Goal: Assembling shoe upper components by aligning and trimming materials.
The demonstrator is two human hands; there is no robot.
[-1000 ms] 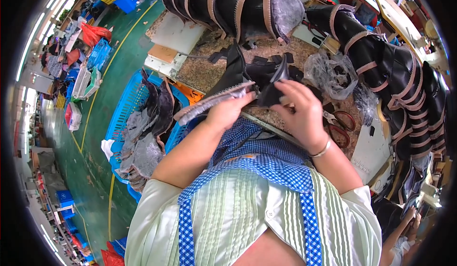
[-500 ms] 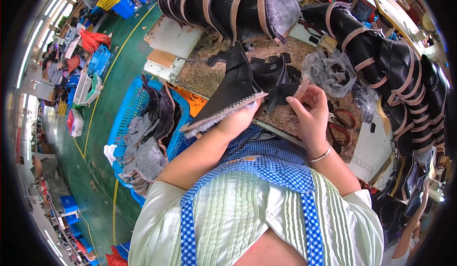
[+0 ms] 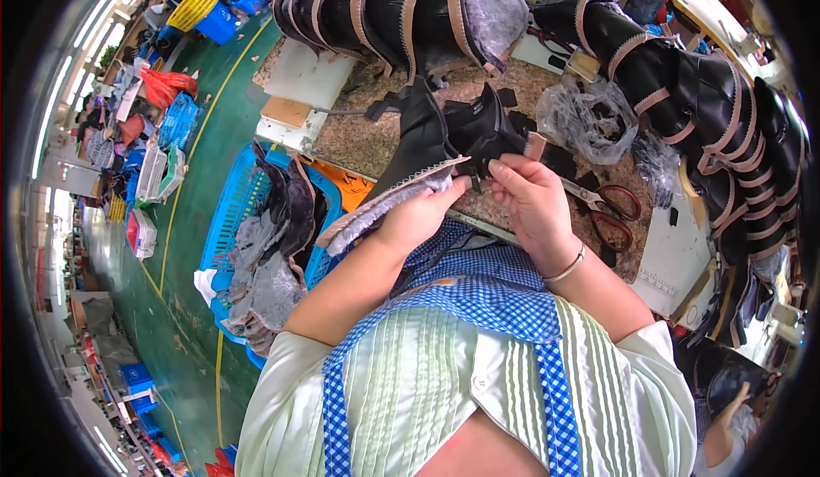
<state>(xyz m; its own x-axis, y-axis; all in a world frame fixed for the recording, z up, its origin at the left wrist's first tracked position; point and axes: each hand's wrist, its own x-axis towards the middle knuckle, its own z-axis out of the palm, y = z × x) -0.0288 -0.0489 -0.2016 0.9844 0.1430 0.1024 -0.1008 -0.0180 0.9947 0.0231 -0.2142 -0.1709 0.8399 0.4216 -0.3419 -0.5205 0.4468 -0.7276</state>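
Yellow lines point(image 3: 219, 383) cross a green floor point(image 3: 184, 332), with bright tube lights point(image 3: 52, 106) along the left

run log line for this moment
left grip: holding fleece-lined black piece | right grip: pinching black leather | red-handled scissors: on speckled tabletop

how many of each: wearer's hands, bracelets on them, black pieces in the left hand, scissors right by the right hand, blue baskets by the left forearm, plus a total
Hands (left hand, right hand): 2
Bracelet: 1
Black piece: 1
Scissors: 1
Blue basket: 1
Total: 6
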